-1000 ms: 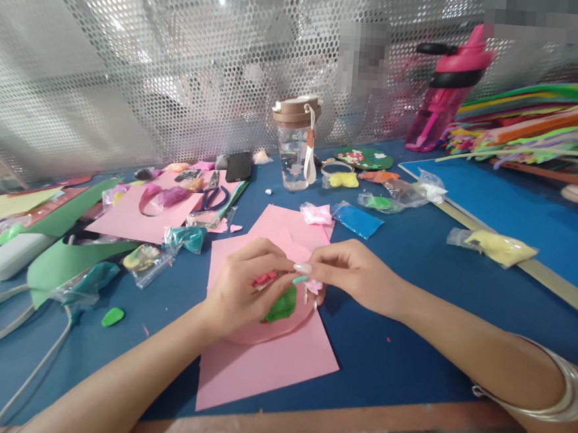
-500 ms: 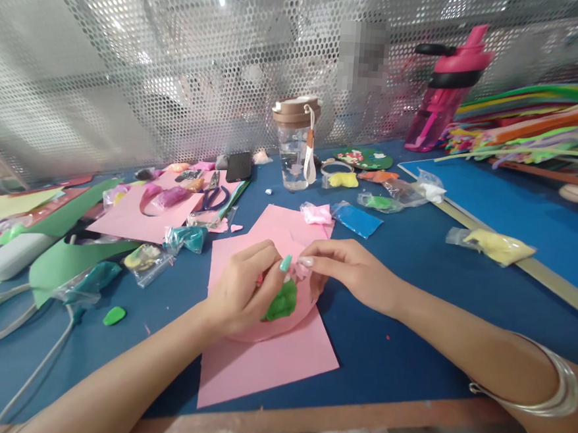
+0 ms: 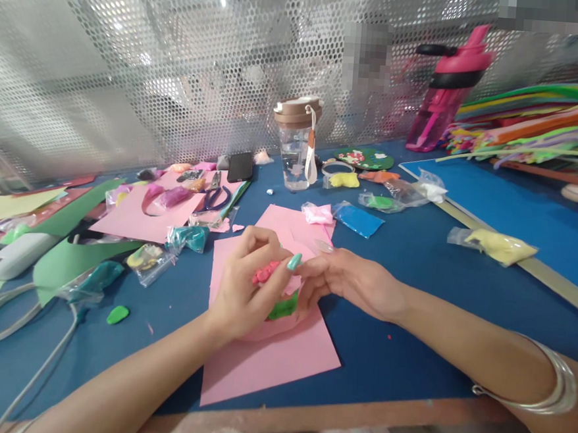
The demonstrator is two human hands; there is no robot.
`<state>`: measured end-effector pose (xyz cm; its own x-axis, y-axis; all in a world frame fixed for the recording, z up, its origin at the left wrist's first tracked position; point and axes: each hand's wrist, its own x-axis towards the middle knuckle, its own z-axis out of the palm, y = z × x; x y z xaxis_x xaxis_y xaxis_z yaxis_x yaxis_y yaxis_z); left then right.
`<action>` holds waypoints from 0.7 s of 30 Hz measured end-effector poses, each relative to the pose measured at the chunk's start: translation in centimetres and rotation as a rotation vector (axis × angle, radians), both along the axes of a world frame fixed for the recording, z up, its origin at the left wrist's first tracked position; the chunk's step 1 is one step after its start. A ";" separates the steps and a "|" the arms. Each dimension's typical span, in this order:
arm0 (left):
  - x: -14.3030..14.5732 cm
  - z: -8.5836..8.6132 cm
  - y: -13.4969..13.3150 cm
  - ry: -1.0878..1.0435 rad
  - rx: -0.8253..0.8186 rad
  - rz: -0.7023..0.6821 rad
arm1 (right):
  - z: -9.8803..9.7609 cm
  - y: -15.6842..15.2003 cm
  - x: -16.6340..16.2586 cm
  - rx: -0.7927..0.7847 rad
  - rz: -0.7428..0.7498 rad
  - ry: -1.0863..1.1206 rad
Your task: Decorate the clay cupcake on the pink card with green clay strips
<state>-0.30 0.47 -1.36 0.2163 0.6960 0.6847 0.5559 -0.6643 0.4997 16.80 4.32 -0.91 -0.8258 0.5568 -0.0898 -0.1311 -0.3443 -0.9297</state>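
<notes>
My left hand [image 3: 249,283] is over a round pink paper piece [image 3: 261,333], fingers curled and thumb stretched toward the right hand. Bumpy coral-pink clay [image 3: 265,272] shows between its thumb and forefinger. Lower on the round piece is green clay [image 3: 283,306], partly covered by my hands. My right hand [image 3: 348,280] meets the left thumb tip with its bent fingers, its own thumb lying above them. Anything pinched where the fingertips meet is hidden. Beneath the round piece is a pink paper sheet [image 3: 267,380].
A clear tumbler [image 3: 296,154] stands behind the paper, with bagged yellow clay [image 3: 344,179] and a blue packet [image 3: 359,219] near it. Scissors [image 3: 216,195], teal clay [image 3: 188,237] and a white cable [image 3: 51,358] are leftward. A pink bottle [image 3: 446,95] stands far right.
My right hand has turned, its fingers curling lower over the green clay and its thumb lifting. My left thumb has shifted slightly right, exposing more of the coral-pink clay.
</notes>
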 end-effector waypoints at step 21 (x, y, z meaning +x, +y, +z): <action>-0.2 -0.1 0.5 -0.338 -0.252 0.028 | 0.1 0.2 0.2 0.355 -0.184 -0.194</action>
